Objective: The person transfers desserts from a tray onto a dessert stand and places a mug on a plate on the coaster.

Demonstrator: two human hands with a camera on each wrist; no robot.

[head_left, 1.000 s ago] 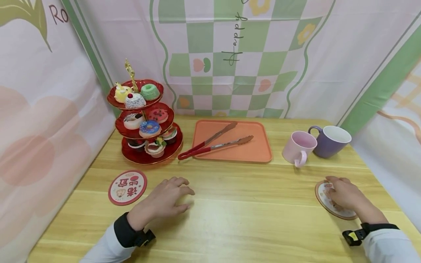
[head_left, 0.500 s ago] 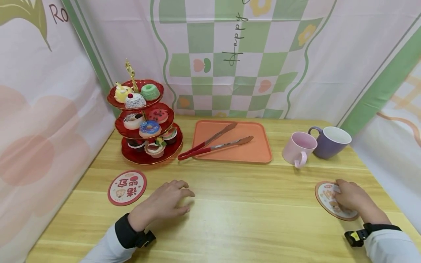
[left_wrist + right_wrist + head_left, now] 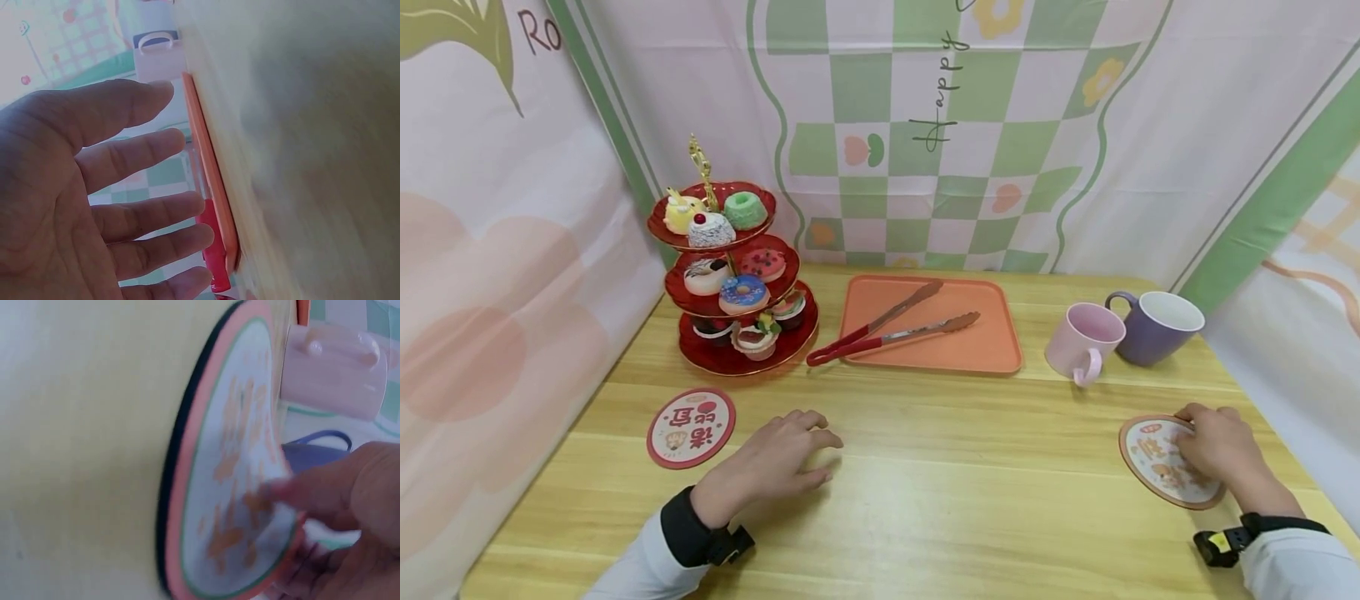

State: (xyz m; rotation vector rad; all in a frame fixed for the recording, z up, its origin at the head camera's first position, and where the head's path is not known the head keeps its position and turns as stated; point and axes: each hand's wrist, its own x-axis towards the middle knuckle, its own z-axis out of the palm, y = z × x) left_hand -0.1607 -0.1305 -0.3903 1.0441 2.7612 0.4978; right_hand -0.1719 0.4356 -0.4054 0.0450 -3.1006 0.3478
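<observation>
On the right, my right hand [image 3: 1221, 450] pinches a round coaster [image 3: 1165, 467] with an orange rim and printed picture. In the right wrist view the thumb lies on top of the coaster [image 3: 219, 469], fingers at its far edge, and the coaster looks bent upward there. My left hand [image 3: 775, 458] holds nothing over the table, and its fingers are spread and relaxed in the left wrist view. Just left of it lies a second round coaster [image 3: 691, 428] with a red rim. Beyond my right hand stand a pink mug [image 3: 1078, 337] and a purple mug [image 3: 1153, 337].
At the back middle, red-handled tongs [image 3: 857, 348] lie spread across an orange tray [image 3: 992, 354]. A red three-tier stand [image 3: 696, 360] with several cakes and donuts stands at the back left. Printed curtains [image 3: 947, 200] close off the back and sides.
My right hand has shifted slightly right, toward the coaster's right edge, showing more of its print. The coaster has moved only a little. My left hand has stayed in place.
</observation>
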